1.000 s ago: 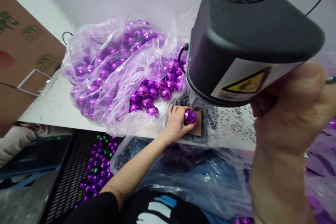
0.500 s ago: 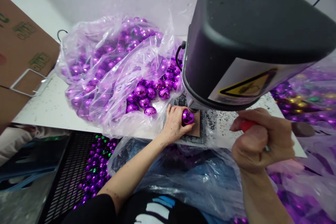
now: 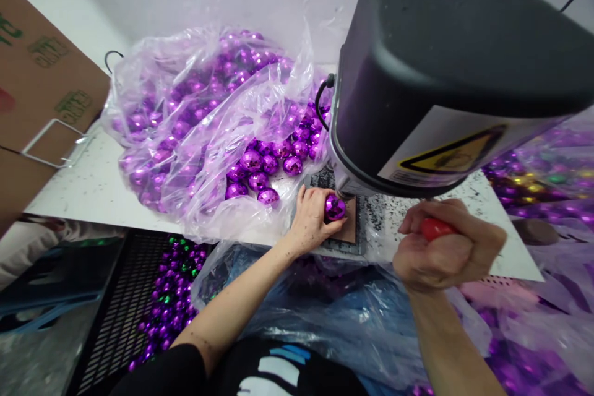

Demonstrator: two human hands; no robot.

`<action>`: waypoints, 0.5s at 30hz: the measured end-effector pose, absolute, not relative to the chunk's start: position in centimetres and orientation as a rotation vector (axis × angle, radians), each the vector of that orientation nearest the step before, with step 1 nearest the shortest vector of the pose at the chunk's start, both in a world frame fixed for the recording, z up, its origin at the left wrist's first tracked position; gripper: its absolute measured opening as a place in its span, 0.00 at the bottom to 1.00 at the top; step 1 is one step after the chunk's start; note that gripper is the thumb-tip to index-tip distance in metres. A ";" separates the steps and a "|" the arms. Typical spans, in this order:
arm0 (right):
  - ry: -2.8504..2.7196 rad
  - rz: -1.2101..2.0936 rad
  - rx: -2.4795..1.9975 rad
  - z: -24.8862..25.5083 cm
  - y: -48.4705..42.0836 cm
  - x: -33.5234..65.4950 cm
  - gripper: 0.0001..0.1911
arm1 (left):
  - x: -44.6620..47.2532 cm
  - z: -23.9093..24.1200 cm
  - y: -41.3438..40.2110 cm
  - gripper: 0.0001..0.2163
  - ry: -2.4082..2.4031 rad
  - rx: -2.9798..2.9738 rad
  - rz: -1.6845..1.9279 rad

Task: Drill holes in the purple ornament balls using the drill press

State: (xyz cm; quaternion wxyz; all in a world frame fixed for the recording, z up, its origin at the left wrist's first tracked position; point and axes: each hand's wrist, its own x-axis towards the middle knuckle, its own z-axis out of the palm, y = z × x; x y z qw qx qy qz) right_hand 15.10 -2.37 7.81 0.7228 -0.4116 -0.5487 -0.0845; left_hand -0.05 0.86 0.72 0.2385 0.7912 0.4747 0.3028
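My left hand (image 3: 312,218) holds a shiny purple faceted ball (image 3: 335,207) between thumb and fingers, over a brown board (image 3: 349,229) on the metal base plate of a bench machine. Above the ball is the machine's black housing (image 3: 445,55), which carries a yellow warning label; the tool end just over the ball is mostly hidden. My right hand (image 3: 445,247) is wrapped round a red knob (image 3: 435,229) in front of the machine. Whatever the knob is fixed to is covered by my fingers.
A clear plastic bag (image 3: 218,136) of purple balls spills onto the white table (image 3: 83,192). Left stands a cardboard box (image 3: 51,80). Below the table, a black crate (image 3: 116,303) sits beside small purple and green balls. Dark flecks litter the tabletop. More bagged balls (image 3: 529,182) lie right.
My right hand, with the red knob in it, has shifted left and slightly inward. The left hand still holds the ball at the same place; the whole view has moved slightly.
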 end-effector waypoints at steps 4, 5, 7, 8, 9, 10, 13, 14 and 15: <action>-1.180 -0.183 -0.874 7.1 -2.1 15.1 0.15 | 0.0 0.6 0.9 0.20 1.297 2.167 0.841; -1.174 -0.185 -0.865 6.8 -2.0 15.1 0.15 | 0.0 0.6 0.9 0.19 1.297 2.168 0.838; -1.168 -0.185 -0.861 6.2 -1.9 15.1 0.15 | 0.0 0.6 0.9 0.19 1.296 2.171 0.825; -1.170 -0.181 -0.865 5.9 -1.8 15.2 0.15 | 0.0 0.5 0.9 0.18 1.298 2.172 0.819; -1.176 -0.175 -0.873 5.6 -1.8 15.2 0.15 | 0.0 0.5 0.9 0.18 1.301 2.173 0.814; -1.183 -0.171 -0.881 5.4 -1.9 15.3 0.14 | 0.0 0.5 0.9 0.18 1.304 2.175 0.810; -1.195 -0.163 -0.905 5.3 -2.2 15.4 0.12 | 0.1 0.5 0.9 0.18 1.304 2.177 0.801; -1.192 -0.161 -0.914 5.6 -2.3 15.4 0.12 | 0.1 0.5 0.9 0.18 1.300 2.175 0.801; -1.181 -0.160 -0.927 6.2 -2.5 15.4 0.12 | 0.1 0.5 0.9 0.18 1.297 2.172 0.806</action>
